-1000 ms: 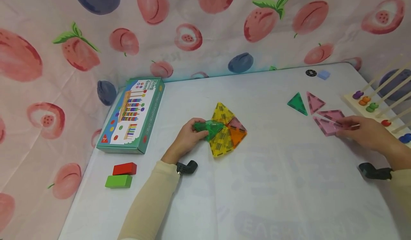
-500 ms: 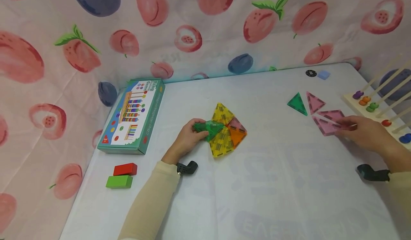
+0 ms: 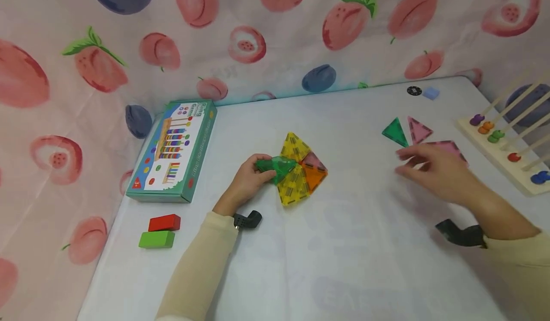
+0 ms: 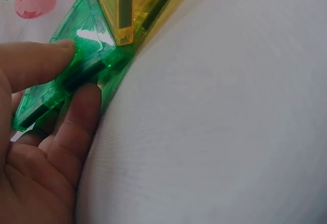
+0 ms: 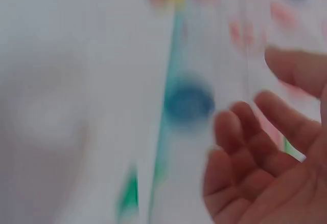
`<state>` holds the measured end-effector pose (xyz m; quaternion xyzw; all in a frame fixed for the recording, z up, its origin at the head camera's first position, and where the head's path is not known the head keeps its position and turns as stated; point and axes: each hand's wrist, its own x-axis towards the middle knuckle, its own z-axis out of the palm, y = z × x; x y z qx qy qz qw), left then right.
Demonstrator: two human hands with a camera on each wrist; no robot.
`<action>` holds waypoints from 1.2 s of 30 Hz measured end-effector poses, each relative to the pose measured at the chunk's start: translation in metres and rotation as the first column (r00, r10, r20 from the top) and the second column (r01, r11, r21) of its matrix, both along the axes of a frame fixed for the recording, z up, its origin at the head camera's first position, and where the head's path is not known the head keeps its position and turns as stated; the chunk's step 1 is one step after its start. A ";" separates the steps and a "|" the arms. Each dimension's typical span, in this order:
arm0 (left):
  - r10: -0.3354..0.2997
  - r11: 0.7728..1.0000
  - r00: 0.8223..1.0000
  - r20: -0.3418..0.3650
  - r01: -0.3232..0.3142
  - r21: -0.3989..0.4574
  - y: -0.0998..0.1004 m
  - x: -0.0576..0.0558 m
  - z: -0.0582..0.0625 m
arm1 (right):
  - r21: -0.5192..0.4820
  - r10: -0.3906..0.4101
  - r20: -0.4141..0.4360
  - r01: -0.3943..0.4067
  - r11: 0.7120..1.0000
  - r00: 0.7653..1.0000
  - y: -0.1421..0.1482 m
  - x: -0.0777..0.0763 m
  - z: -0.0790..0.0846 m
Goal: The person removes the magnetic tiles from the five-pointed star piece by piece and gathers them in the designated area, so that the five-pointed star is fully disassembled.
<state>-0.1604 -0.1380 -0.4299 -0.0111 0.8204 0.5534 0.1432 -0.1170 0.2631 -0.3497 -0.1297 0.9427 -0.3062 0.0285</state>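
My left hand (image 3: 250, 179) pinches a green translucent triangular magnetic tile (image 4: 84, 35) between thumb and fingers. That tile adjoins a cluster of yellow tiles (image 3: 293, 191), an orange tile (image 3: 314, 176) and a pink tile (image 3: 313, 160) on the table. My right hand (image 3: 442, 170) is over the table to the right, loosely curved with thumb and fingers apart and nothing between them, as the right wrist view shows. Behind it lie a partly covered pink tile (image 3: 449, 147), a pink triangle (image 3: 418, 130) and a loose green triangle (image 3: 395, 132).
A boxed ring game (image 3: 172, 151) lies at the left, with a red block (image 3: 164, 222) and a green block (image 3: 156, 239) nearer me. A wooden peg board (image 3: 500, 151) stands at the right edge. A black disc (image 3: 414, 90) and blue piece (image 3: 431, 93) sit far back.
My right hand has let go of the pink tiles and moved left, its fingers now apart. My left hand keeps its grip on the green tile. The head view has shifted slightly.
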 end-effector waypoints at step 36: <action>-0.049 0.947 0.986 -0.161 -0.005 -0.322 0.002 0.031 0.014 | -0.282 0.213 0.334 -0.118 0.952 0.918 -0.152 -0.001 -0.044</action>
